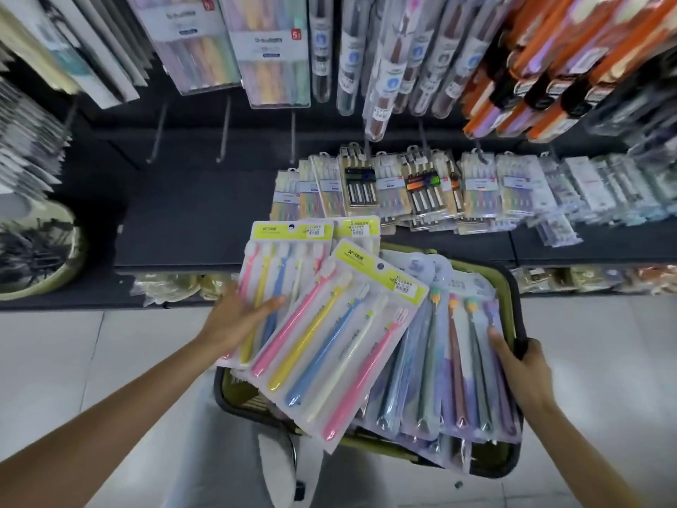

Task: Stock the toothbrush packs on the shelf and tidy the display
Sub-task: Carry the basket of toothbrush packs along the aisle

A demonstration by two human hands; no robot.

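- Looks like the picking-up step: the left hand [240,317], centre-left of the frame, holds a fan of yellow-topped toothbrush packs [329,324], thumb lying across the front and fingers tucked behind.
- Right hand [520,364], lower right, is curled round the rim of the green basket [513,287], thumb resting on the purple packs [458,379] piled inside. So it's steadying, not picking.
- The dark shelf [201,214] in the middle has a bare stretch on its left, with three empty hooks [223,133] above it. Other packs [421,192] lie slumped in overlapping rows on the right half.
- My guess for next: carry the yellow packs up to that bare stretch or the hooks. They're splayed, so they probably need squaring first, and the hang holes need lining up.
- The slumped rows want straightening after.
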